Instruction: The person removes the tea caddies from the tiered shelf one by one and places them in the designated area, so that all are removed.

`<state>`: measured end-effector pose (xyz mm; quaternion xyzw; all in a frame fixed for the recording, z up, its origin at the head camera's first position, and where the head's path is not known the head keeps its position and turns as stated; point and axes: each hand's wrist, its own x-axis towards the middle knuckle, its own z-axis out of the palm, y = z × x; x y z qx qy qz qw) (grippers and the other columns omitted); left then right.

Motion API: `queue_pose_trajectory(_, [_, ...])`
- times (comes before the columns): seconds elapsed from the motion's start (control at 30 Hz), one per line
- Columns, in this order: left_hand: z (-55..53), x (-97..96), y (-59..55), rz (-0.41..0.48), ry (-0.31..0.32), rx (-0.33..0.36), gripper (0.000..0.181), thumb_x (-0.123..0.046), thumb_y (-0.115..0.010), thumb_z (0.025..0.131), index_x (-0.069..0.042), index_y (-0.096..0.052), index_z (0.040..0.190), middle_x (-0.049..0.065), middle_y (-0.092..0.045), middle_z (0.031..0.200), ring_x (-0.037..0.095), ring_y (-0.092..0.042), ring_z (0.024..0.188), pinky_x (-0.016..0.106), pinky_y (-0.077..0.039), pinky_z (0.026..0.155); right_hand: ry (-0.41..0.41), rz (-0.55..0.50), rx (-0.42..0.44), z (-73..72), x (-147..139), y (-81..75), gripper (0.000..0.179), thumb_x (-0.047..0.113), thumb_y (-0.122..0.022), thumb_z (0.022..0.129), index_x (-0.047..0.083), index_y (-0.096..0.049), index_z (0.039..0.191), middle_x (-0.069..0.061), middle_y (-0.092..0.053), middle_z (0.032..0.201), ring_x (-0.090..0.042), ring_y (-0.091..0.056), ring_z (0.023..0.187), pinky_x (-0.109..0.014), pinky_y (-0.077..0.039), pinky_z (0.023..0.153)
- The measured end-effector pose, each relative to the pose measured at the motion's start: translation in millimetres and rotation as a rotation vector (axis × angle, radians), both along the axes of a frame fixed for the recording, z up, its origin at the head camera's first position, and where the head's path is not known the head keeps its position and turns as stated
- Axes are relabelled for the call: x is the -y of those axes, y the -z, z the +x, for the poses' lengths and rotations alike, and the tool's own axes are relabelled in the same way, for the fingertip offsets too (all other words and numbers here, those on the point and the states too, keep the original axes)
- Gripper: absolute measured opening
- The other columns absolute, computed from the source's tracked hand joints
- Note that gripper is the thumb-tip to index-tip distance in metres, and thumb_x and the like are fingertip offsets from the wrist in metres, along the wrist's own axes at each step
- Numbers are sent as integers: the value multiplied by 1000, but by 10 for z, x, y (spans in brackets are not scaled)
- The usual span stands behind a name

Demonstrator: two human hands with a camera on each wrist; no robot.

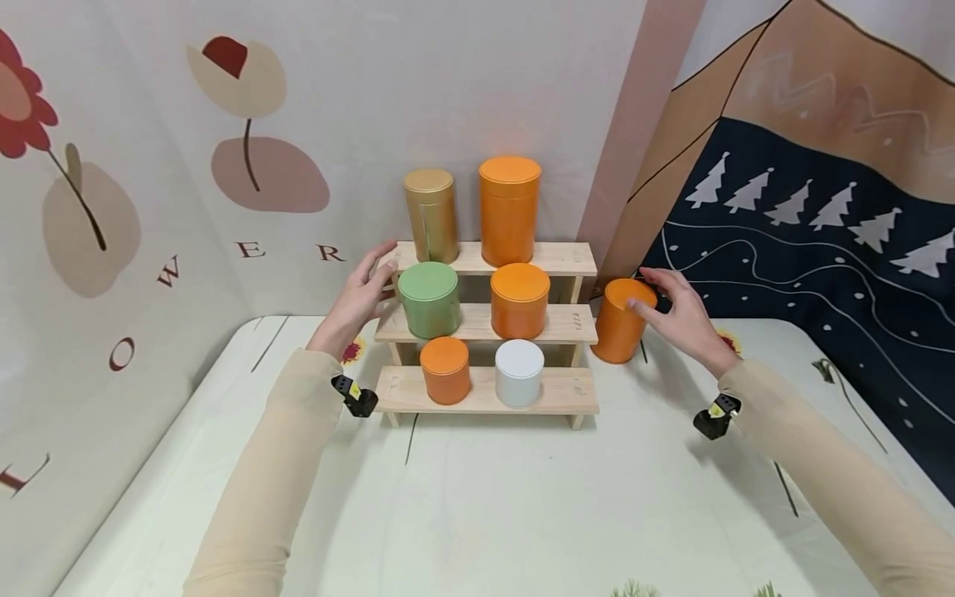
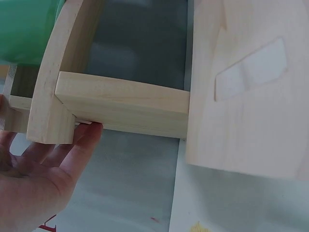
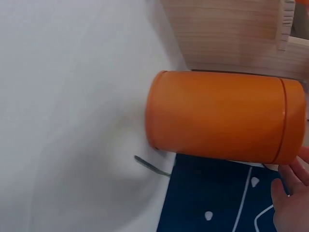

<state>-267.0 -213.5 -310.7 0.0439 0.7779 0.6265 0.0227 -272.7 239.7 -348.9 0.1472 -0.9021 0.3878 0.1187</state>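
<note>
My left hand (image 1: 364, 292) is at the left side of a three-tier wooden shelf (image 1: 485, 401). In the left wrist view its fingertips (image 2: 91, 133) lie against the lower edge of a wooden side rail (image 2: 125, 108). Beside the shelf's right end an orange canister (image 1: 621, 327) stands upright on the cloth. My right hand (image 1: 682, 319) is at the canister's upper right, thumb toward the near side of the lid and fingers spread behind. In the right wrist view the fingers (image 3: 292, 179) are right at the lid end of the canister (image 3: 217, 116).
On the top tier stand a gold canister (image 1: 433, 217) and a tall orange canister (image 1: 509, 211). The middle tier holds a green tin (image 1: 429, 300) and an orange tin (image 1: 519, 301); the bottom tier, a small orange tin (image 1: 445, 371) and a white tin (image 1: 518, 374). Printed cloth (image 1: 462, 83) hangs behind.
</note>
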Motion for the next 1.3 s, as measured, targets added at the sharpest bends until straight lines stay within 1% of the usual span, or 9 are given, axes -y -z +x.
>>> queue_pose_trajectory(0.17, [18,-11,-19,-4,0,-1,53,-31,-38,105,-24,-21,155,23,-33,147,43,-40,129,60,-29,105,-9,-8,4,5,5,-96,61,28,-61,97,-5,-38,143,-26,-35,141,-45,-35,129,-57,-29,106])
queue_pose_trajectory(0.23, [69,-37,-77,3,6,4,53,-28,-37,106,-21,-20,155,25,-33,147,45,-39,129,59,-29,105,-12,-12,6,10,13,-136,61,28,-61,97,-4,-38,143,-25,-36,141,-45,-35,129,-56,-29,107])
queue_pose_trajectory(0.47, [-111,69,114,17,-2,-7,53,-33,-39,105,-28,-22,155,20,-29,150,43,-41,129,57,-32,105,-27,-21,-24,-16,55,-235,59,27,-61,96,-4,-39,142,-24,-38,139,-42,-36,129,-53,-28,108])
queue_pose_trajectory(0.53, [-138,83,144,16,-7,-9,52,-34,-39,105,-30,-23,154,18,-29,151,42,-41,128,56,-33,105,-31,-25,-23,-27,65,-253,59,28,-60,96,-4,-39,142,-23,-38,139,-40,-36,130,-52,-28,109])
queue_pose_trajectory(0.6, [-130,79,136,17,-7,-7,52,-33,-39,105,-29,-23,154,19,-30,150,43,-41,128,56,-32,105,-34,-29,-14,-34,70,-266,59,28,-60,96,-3,-39,142,-22,-38,140,-39,-36,130,-51,-28,109])
queue_pose_trajectory(0.83, [53,-24,-45,7,3,-2,53,-27,-37,105,-21,-21,155,25,-32,146,46,-40,128,60,-29,105,-44,-29,0,-26,97,-326,58,29,-58,98,-2,-38,143,-22,-37,143,-39,-35,132,-52,-28,109])
queue_pose_trajectory(0.9, [81,-39,-65,7,1,0,53,-27,-37,106,-20,-21,155,26,-34,145,45,-40,128,59,-29,105,-54,-34,-5,-20,116,-360,58,27,-57,98,-2,-38,143,-22,-37,143,-39,-35,132,-52,-27,109])
queue_pose_trajectory(1.1, [99,-45,-77,-2,-1,0,52,-27,-37,106,-21,-21,155,25,-32,147,45,-39,129,59,-29,105,-88,-68,-29,-15,191,-490,56,25,-56,99,-3,-37,144,-23,-36,142,-40,-35,132,-53,-27,109])
queue_pose_trajectory(1.3, [65,-32,-55,10,-1,-3,52,-27,-37,106,-21,-21,155,26,-34,145,45,-39,129,59,-28,106,-79,-80,-35,-69,278,-556,54,24,-57,99,-1,-38,143,-21,-37,142,-38,-36,132,-51,-28,109])
